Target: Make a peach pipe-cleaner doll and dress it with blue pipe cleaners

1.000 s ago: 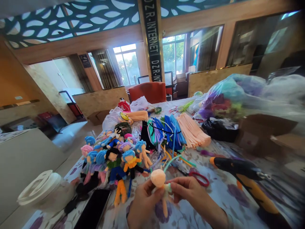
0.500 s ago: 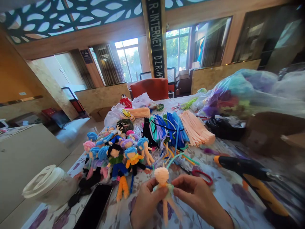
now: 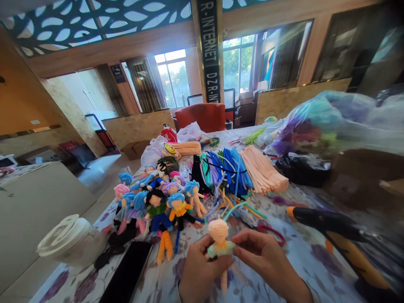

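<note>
A small pipe-cleaner doll (image 3: pixel 218 231) with a bald peach head and a pale green and yellow top is held upright, low in the middle of the head view. My left hand (image 3: pixel 202 267) is closed around its body and hides part of its torso and upper legs. With thumb and forefinger, my right hand (image 3: pixel 263 256) pinches the doll's arm at the green sleeve. Just beyond the right hand lie scissors (image 3: pixel 275 234) with red handles. Several finished dolls (image 3: pixel 158 210) with blue, pink and black hair are piled to the left, beside an orange pair of doll legs (image 3: pixel 165 247).
Bundles of blue pipe cleaners (image 3: pixel 229 168) and peach pipe cleaners (image 3: pixel 265 170) lie beyond my hands. A glue gun (image 3: pixel 325 221) rests on the right. On the left are a phone (image 3: pixel 128 271) and a white lidded bucket (image 3: pixel 71 242). A plastic bag (image 3: pixel 334 113) fills the far right.
The left thumb has come down off the doll's chest, so more of the green top shows. The right hand remains at the doll's arm. The view has shifted slightly.
</note>
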Available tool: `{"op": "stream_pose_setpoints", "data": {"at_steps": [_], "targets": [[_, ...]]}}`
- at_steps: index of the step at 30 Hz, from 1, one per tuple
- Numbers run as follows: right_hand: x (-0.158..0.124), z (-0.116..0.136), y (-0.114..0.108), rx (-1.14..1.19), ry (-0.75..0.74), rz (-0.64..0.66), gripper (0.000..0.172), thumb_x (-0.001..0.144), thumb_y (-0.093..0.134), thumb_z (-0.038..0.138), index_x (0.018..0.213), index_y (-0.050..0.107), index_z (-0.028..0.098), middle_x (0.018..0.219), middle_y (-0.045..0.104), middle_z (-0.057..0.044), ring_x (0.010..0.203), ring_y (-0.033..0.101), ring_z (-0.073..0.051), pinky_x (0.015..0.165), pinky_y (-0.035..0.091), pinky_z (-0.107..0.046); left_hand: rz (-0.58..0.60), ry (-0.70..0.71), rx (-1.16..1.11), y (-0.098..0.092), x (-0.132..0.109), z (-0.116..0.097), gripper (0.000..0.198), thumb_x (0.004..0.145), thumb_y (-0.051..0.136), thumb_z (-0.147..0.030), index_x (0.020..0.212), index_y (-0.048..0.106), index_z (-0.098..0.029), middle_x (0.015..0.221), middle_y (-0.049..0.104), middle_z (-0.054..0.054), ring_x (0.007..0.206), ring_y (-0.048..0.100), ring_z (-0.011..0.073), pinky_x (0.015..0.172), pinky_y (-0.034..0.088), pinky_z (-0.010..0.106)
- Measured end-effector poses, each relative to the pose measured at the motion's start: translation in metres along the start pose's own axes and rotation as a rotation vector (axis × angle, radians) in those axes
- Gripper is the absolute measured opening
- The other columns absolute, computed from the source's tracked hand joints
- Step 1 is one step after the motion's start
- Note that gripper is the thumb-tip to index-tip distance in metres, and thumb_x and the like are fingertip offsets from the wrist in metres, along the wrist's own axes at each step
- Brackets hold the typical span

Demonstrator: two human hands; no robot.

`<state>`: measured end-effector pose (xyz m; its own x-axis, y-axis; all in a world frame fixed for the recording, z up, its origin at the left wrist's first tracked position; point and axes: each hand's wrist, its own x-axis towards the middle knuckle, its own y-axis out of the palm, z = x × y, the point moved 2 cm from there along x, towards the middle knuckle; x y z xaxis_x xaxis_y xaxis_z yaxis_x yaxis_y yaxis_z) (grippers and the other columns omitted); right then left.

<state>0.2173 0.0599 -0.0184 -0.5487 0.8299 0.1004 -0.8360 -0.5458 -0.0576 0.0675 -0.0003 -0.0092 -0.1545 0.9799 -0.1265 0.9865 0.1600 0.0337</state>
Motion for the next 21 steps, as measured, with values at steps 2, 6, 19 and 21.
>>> {"op": "stream_pose_setpoints", "data": {"at_steps": [2, 6, 19, 21], "targets": [[0.0, -0.001, 0.001, -0.038, -0.007, -0.008, 0.009, 0.078, 0.068, 0.026, 0.081, 0.07, 0.017, 0.079, 0.072, -0.003, 0.074, 0.067, -0.018, 0.067, 0.052, -0.024, 0.004, -0.01, -0.011, 0.0, 0.0, 0.001, 0.03, 0.061, 0.075, -0.015, 0.091, 0.073, -0.015, 0.075, 0.071, 0.001, 0.062, 0.056, 0.013, 0.058, 0.045, 0.022], [0.001, 0.002, 0.0, -0.04, -0.012, -0.005, 0.014, 0.079, 0.068, 0.03, 0.085, 0.072, 0.018, 0.083, 0.072, -0.004, 0.079, 0.067, -0.019, 0.071, 0.053, -0.025, 0.01, -0.03, -0.095, -0.001, 0.001, 0.006, 0.031, 0.062, 0.078, -0.026, 0.09, 0.074, -0.014, 0.075, 0.071, 0.003, 0.058, 0.057, 0.0138, 0.054, 0.045, 0.023], [0.0, 0.009, 0.001, 0.216, 0.062, 0.124, 0.027, 0.079, 0.071, 0.034, 0.102, 0.072, 0.019, 0.092, 0.074, -0.006, 0.091, 0.068, -0.022, 0.079, 0.053, -0.029, 0.034, -0.239, -0.544, 0.006, 0.006, 0.017, 0.031, 0.061, 0.079, -0.026, 0.086, 0.068, -0.012, 0.068, 0.069, 0.006, 0.051, 0.057, 0.0131, 0.047, 0.045, 0.024], [-0.001, 0.01, 0.002, 0.161, 0.037, 0.107, 0.025, 0.079, 0.07, 0.033, 0.1, 0.071, 0.018, 0.091, 0.073, -0.006, 0.088, 0.068, -0.022, 0.077, 0.053, -0.029, 0.05, -0.225, -0.551, 0.007, 0.007, 0.018, 0.034, 0.062, 0.079, -0.027, 0.09, 0.065, -0.014, 0.067, 0.067, 0.003, 0.049, 0.057, 0.0127, 0.045, 0.043, 0.023]]}}
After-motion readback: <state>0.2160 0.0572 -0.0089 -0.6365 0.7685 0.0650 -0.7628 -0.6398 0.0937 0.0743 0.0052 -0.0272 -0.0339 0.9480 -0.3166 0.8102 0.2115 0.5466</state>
